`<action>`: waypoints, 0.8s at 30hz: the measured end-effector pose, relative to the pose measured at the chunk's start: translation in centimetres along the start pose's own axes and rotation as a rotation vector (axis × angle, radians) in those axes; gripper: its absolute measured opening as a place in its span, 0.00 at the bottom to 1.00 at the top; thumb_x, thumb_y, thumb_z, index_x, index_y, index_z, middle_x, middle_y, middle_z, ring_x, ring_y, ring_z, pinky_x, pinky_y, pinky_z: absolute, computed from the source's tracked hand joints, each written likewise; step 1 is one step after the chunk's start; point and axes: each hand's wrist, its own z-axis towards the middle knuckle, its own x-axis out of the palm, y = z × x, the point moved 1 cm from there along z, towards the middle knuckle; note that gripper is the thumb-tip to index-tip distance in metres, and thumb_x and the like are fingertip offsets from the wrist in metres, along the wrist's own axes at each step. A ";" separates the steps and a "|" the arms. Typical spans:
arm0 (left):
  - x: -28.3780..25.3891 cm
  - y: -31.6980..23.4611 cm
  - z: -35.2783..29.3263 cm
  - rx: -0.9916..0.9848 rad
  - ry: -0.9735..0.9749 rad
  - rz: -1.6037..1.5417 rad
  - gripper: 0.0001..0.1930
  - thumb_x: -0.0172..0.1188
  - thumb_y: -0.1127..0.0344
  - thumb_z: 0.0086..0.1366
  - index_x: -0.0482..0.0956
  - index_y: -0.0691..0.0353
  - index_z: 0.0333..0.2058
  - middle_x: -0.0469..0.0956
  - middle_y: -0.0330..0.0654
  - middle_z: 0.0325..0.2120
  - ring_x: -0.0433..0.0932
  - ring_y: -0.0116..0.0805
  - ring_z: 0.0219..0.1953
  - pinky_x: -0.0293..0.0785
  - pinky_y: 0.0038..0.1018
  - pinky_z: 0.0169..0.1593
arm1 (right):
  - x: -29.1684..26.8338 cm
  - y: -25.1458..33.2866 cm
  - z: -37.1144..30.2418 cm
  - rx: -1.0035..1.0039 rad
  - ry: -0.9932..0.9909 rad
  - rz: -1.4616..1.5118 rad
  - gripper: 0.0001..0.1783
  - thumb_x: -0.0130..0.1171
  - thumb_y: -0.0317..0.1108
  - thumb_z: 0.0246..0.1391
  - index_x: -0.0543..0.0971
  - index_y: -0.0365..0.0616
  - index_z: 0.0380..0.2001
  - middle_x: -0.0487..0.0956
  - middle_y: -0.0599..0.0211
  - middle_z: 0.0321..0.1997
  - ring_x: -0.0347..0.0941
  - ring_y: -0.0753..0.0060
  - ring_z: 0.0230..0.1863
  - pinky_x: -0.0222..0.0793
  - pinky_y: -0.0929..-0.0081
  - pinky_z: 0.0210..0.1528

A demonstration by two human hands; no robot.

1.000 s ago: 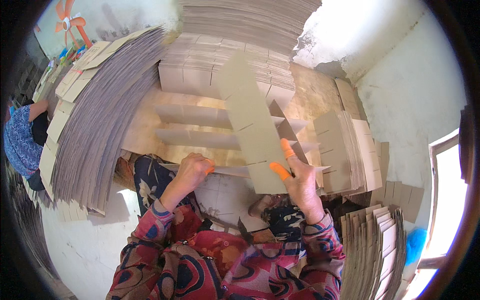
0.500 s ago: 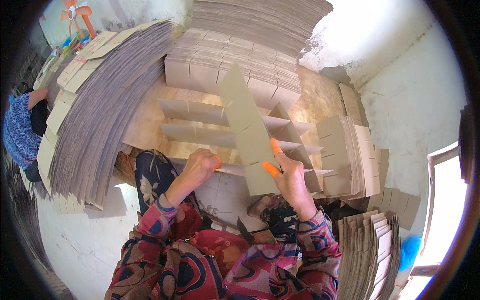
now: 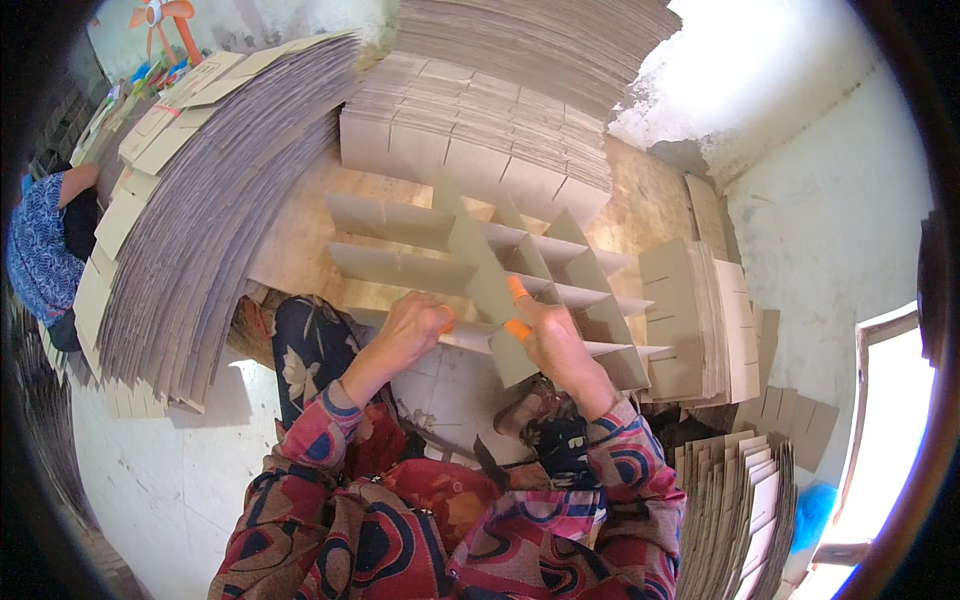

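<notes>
A grid of slotted cardboard strips stands on edge on a low wooden board (image 3: 290, 240) in front of me. My right hand (image 3: 560, 345), with orange covers on thumb and forefinger, grips a cardboard cross strip (image 3: 480, 262). That strip runs crosswise over the long strips, seated among them, its near end jutting toward me. My left hand (image 3: 405, 335) is closed on the nearest long cardboard strip (image 3: 466, 341), left of the cross strip. Two farther long strips, the middle one (image 3: 400, 268) and the far one (image 3: 390, 220), run parallel to it. More cross strips (image 3: 592, 268) stand interlocked at the right.
Behind the grid lies a stack of slotted cardboard (image 3: 470, 150). A tall leaning cardboard pile (image 3: 230, 220) rises at left, another stack (image 3: 680, 320) at right. More strips (image 3: 735, 510) stand at lower right. Another person's blue patterned sleeve (image 3: 45, 240) shows at far left.
My right hand has moved left and slightly up, lowering the cross strip from a raised tilt into the long strips. The left hand keeps its hold on the near strip.
</notes>
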 end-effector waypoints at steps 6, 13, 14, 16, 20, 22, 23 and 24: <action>0.1 0.2 0.1 -0.013 0.012 0.031 0.07 0.64 0.70 0.49 0.79 0.61 0.29 0.76 0.47 0.21 0.75 0.47 0.27 0.70 0.37 0.33 | 1.9 0.7 -0.6 0.158 0.307 -0.369 0.32 0.59 0.32 0.49 0.64 0.32 0.57 0.78 0.47 0.29 0.77 0.48 0.32 0.72 0.55 0.32; -2.2 -1.0 -0.2 0.004 -0.043 0.045 0.16 0.70 0.65 0.45 0.79 0.60 0.34 0.79 0.46 0.29 0.76 0.46 0.34 0.72 0.36 0.40 | -4.3 -8.3 -5.5 0.035 -0.377 -0.624 0.20 0.55 0.33 0.54 0.73 0.41 0.50 0.78 0.55 0.35 0.75 0.53 0.37 0.72 0.62 0.33; -2.5 -1.2 -0.3 0.016 -0.085 0.057 0.17 0.71 0.65 0.44 0.79 0.61 0.35 0.80 0.46 0.31 0.77 0.47 0.35 0.72 0.36 0.40 | -6.8 -10.5 -7.4 0.070 -0.385 -0.807 0.19 0.53 0.34 0.55 0.71 0.42 0.50 0.76 0.57 0.38 0.74 0.55 0.40 0.72 0.63 0.36; -2.7 -1.2 -0.7 0.012 -0.085 0.065 0.20 0.73 0.66 0.42 0.79 0.62 0.36 0.80 0.47 0.33 0.77 0.47 0.37 0.73 0.36 0.41 | -10.2 -16.3 -12.5 0.409 -0.413 -1.089 0.19 0.55 0.33 0.53 0.71 0.42 0.49 0.73 0.56 0.44 0.69 0.54 0.47 0.70 0.63 0.42; -3.4 -0.7 -1.9 -0.035 -0.073 0.123 0.22 0.74 0.68 0.41 0.79 0.64 0.37 0.80 0.47 0.33 0.77 0.47 0.37 0.73 0.36 0.40 | -13.1 -18.8 -17.3 0.775 -0.518 -1.059 0.23 0.56 0.26 0.47 0.70 0.42 0.49 0.71 0.57 0.45 0.66 0.52 0.49 0.68 0.61 0.43; -3.2 -0.3 -2.4 -0.072 -0.061 0.117 0.21 0.72 0.66 0.42 0.79 0.63 0.37 0.80 0.47 0.33 0.76 0.48 0.38 0.72 0.37 0.41 | -13.4 -20.4 -19.1 0.840 -0.470 -1.078 0.22 0.58 0.28 0.47 0.69 0.43 0.48 0.72 0.56 0.46 0.66 0.52 0.50 0.68 0.60 0.44; -3.2 -0.1 -2.4 -0.093 -0.055 0.120 0.20 0.72 0.65 0.43 0.79 0.63 0.37 0.80 0.48 0.33 0.76 0.49 0.39 0.71 0.37 0.42 | -13.3 -21.6 -19.7 0.837 -0.422 -1.083 0.21 0.59 0.31 0.49 0.69 0.43 0.48 0.72 0.55 0.46 0.67 0.52 0.50 0.68 0.58 0.44; -3.2 -0.2 -2.3 -0.088 -0.053 0.133 0.20 0.72 0.65 0.43 0.79 0.63 0.36 0.80 0.48 0.33 0.76 0.49 0.38 0.71 0.37 0.42 | -13.3 -22.5 -20.2 0.833 -0.374 -1.091 0.21 0.60 0.34 0.50 0.69 0.44 0.47 0.72 0.54 0.46 0.67 0.51 0.51 0.68 0.57 0.45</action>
